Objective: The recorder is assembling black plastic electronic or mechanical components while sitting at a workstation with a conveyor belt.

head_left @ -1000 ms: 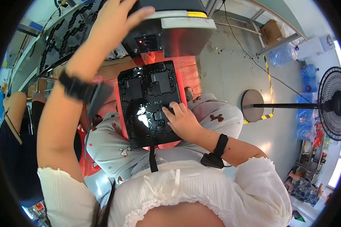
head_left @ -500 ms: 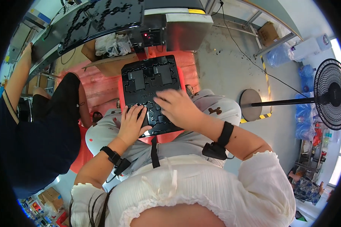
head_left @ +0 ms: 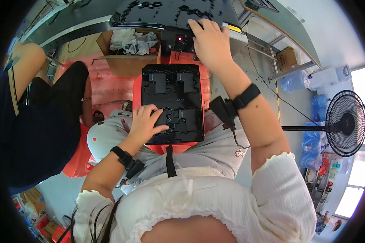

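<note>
A black moulded plastic tray (head_left: 171,101) lies in front of me on a red support. Flat black rectangular parts (head_left: 185,82) sit in its two upper pockets, and another (head_left: 188,120) in the lower right one. My left hand (head_left: 144,124) rests with fingers spread over the lower left pocket, touching the tray or a dark part there. My right hand (head_left: 213,44) stretches forward to a second black tray (head_left: 166,18) on the bench. Its fingers are apart over that tray's front edge; whether the fingertips touch a part is hidden.
An open cardboard box (head_left: 123,65) with grey plastic bags stands under the bench. A black control box (head_left: 183,42) with a red light hangs below the bench edge. At my left sits a person in dark clothes (head_left: 44,129). A black fan (head_left: 346,123) stands at the right.
My right hand has left the tray in front of me and reached forward to the bench tray. The left hand remains at the lower left pocket. The whole view has shifted.
</note>
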Available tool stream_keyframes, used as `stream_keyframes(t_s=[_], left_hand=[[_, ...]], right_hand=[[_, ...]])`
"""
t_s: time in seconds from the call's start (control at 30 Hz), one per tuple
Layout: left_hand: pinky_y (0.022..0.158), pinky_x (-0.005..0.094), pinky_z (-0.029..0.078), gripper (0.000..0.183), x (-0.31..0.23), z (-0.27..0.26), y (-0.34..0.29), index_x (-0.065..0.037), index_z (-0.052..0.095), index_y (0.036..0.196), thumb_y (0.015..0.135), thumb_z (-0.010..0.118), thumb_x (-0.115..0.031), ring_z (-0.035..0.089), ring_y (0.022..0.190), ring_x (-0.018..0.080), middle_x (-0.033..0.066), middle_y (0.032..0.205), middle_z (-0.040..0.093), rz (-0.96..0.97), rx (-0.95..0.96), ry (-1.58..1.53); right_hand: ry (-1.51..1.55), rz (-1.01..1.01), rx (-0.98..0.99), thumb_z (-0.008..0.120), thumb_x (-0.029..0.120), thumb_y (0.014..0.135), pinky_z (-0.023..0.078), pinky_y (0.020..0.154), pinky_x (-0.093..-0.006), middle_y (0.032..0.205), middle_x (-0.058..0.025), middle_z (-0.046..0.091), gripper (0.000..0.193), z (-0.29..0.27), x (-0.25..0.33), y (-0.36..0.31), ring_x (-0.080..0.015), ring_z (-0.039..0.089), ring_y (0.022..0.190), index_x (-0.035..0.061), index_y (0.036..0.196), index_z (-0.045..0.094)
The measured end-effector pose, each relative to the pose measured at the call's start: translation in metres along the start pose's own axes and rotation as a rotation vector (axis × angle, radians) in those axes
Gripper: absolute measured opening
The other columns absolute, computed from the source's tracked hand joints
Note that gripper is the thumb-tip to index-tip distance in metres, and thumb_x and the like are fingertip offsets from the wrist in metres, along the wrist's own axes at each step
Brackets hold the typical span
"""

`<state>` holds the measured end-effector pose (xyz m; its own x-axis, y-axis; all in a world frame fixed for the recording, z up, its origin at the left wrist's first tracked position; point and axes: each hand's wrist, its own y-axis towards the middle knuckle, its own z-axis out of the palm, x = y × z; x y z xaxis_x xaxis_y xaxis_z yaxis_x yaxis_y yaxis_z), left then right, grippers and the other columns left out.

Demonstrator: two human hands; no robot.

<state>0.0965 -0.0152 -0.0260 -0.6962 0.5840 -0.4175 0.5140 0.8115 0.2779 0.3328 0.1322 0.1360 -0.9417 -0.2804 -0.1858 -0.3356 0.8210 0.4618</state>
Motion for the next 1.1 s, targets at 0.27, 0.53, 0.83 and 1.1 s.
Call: stream_keyframes(t_s=[0.27,0.53,0.83,1.1], left_hand=[[0.100,0.0328,0.045,0.060,0.011,-0.053,0.021,0.000,0.037,0.146,0.097,0.063,-0.023,0.053,0.121,0.0179,0.0110,0.136,0.053,-0.608,-0.278,-1.570],[0.089,0.0261,0.050,0.031,0.015,-0.035,0.005,0.003,0.060,0.125,0.097,0.060,-0.010,0.062,0.097,0.0098,0.0023,0.108,0.067,-0.820,-0.090,-1.414],[0.106,0.0400,0.039,0.065,0.027,-0.005,-0.009,0.009,0.047,0.137,0.089,0.070,-0.029,0.050,0.126,0.0320,0.0247,0.139,0.048,-0.608,-0.147,-0.266],[0.112,0.0420,0.036,0.111,0.022,0.031,-0.022,0.013,0.023,0.147,0.069,0.086,-0.034,0.040,0.135,0.0444,0.0357,0.143,0.036,-0.794,0.061,-0.433]], right_hand=[[0.477,-0.476,0.561,0.072,0.035,0.079,0.040,0.078,-0.0429,0.096,-0.0102,0.059,0.036,-0.091,0.078,-0.091,-0.0281,0.057,0.092,0.0043,0.097,0.064],[0.761,-0.175,0.085,0.076,0.019,0.073,0.042,0.095,-0.0447,0.120,-0.0148,0.054,0.049,-0.031,0.070,-0.131,-0.0343,0.053,0.114,0.0051,0.117,0.061],[1.633,1.363,0.597,0.072,0.027,0.089,0.052,0.087,-0.0325,0.105,-0.0156,0.068,0.044,0.059,-0.017,-0.255,-0.0244,0.066,0.098,-0.0035,0.118,0.058],[2.220,1.299,0.256,0.056,0.016,0.100,0.055,0.084,-0.0296,0.108,-0.0120,0.069,0.023,0.035,-0.068,-0.273,-0.0183,0.068,0.093,-0.0027,0.111,0.063]])
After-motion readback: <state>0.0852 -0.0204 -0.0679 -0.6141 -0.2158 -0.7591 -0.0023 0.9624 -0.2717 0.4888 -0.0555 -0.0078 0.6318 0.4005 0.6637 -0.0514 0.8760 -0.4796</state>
